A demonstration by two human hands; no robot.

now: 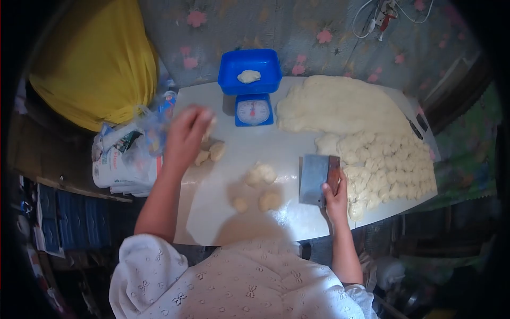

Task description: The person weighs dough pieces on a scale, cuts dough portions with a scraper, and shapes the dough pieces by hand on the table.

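Note:
My left hand (188,135), slightly blurred, is curled closed above the left side of the table. A pale dough piece (211,129) shows at its fingers, mostly hidden by them. Just below lie small dough lumps (217,151). In my right hand (336,198) is a bench scraper (314,179), gripped by its wooden handle, its metal blade pointing left. To its right, many cut dough pieces (390,170) sit packed together. Several loose dough lumps (260,174) rest mid-table. A blue kitchen scale (254,119) carries a blue tray (225,80) with one dough lump (248,76) in it.
A large dough slab (345,103) covers the table's back right. Plastic bags and a flour sack (127,167) stand at the left, beneath a yellow cloth (95,64). Cables and a plug (383,21) hang on the back wall. The white table (212,226) has its near edge against me.

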